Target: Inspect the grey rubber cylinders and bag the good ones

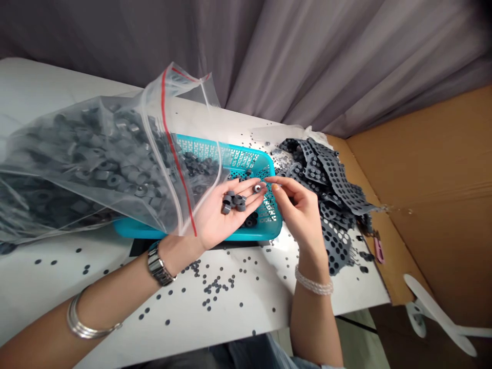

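Note:
My left hand (221, 218) lies palm up, fingers stretched out, over the blue basket (251, 234). A small cluster of dark grey cylindrical pieces (233, 201) rests in its palm. One more round piece with a pale centre (257, 188) sits on its fingers near the tips. Close by on the right, my right hand (300, 207) has its thumb and index finger slightly apart beside that piece; I see nothing between them. A clear zip bag (115, 164) with a red stripe, full of similar grey pieces, leans over the basket and my left wrist.
Dark grey perforated sheets (326, 174) are heaped at the right, by a cardboard panel (430, 159) and a pink-handled tool (378, 250). Small dark discs (217, 287) are scattered on the white table (265, 312). A grey curtain (292, 56) hangs behind.

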A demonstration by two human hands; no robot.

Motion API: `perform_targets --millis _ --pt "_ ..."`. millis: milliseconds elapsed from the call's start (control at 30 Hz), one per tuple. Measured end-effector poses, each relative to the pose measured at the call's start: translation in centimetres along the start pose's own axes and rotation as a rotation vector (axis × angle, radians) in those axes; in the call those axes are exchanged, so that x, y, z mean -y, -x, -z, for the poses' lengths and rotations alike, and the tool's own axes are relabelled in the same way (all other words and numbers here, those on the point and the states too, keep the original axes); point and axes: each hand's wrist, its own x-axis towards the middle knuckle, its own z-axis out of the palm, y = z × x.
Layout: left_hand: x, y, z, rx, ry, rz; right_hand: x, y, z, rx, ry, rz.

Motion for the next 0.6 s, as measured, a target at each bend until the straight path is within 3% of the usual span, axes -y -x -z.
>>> perform_targets --millis 433,533,600 --pt "-0.1 -0.1 -0.1 -0.026 -0.028 0.000 0.1 0.2 -1.0 0.041 0.199 0.121" --pt "0.0 -0.1 -0.2 -0.036 -0.031 -0.005 0.0 0.1 -1.2 -0.004 0.155 0.112" --pt "0.0 -0.1 -0.3 -0.035 -0.036 -0.006 0.1 0.1 -1.2 -0.023 -0.024 0.040"
